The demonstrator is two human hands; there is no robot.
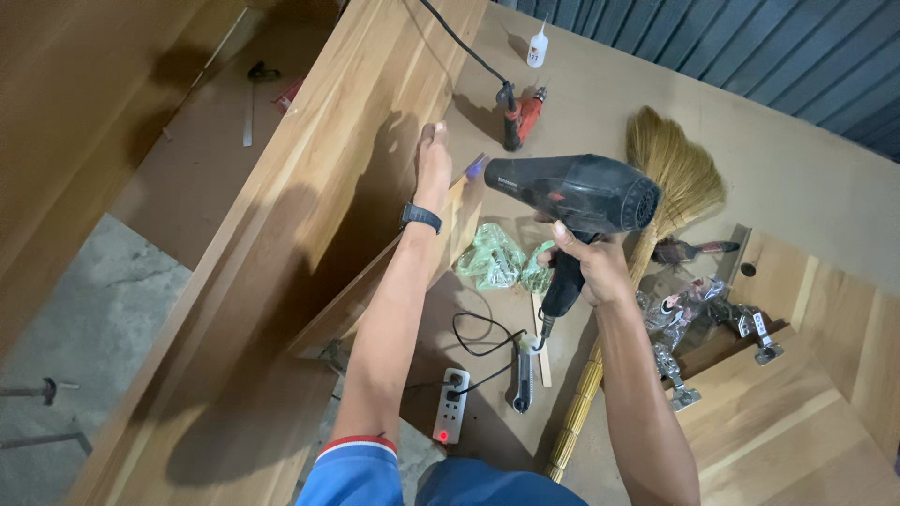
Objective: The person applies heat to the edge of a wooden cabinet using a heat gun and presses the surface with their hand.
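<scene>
Wooden panel [309,215]: stands on edge, left of the workbench [806,178].
Left hand [433,169]: fingers together, flat against the panel.
Hair dryer [577,192]: above the workbench, nozzle toward the panel.
Right hand [586,262]: fingers clamped around the dryer handle.

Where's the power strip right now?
In the head view, the white power strip lies low in the middle on the brown board, between the person's two forearms, just left of the utility knife, its red light glowing.

Bare board is lying open beyond the drill [521,114]; nearer, the broom [656,197], plastic bags [497,258], power strip [452,405] and metal hinges [689,319] are crowding the surface.
</scene>
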